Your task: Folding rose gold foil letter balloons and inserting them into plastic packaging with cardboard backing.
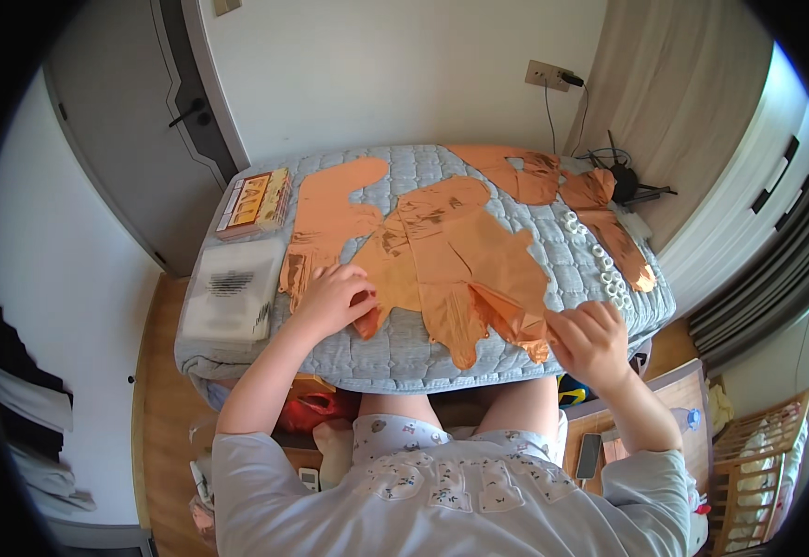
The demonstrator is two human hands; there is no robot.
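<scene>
Plastic case (228, 292): sits at the far left of the quilted surface (404, 357).
Left hand (333, 299): fingers loosely curled, pressing down the left edge of the copper foil sheet (456, 255).
Foil sheet: lies mid-surface, crumpled.
Right hand (590, 339): pinches the sheet's lower right corner.

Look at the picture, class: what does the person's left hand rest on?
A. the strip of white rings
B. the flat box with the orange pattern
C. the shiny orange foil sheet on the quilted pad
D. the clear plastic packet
C: the left hand lies flat on the orange foil sheet, spread over the quilted pad.
</scene>
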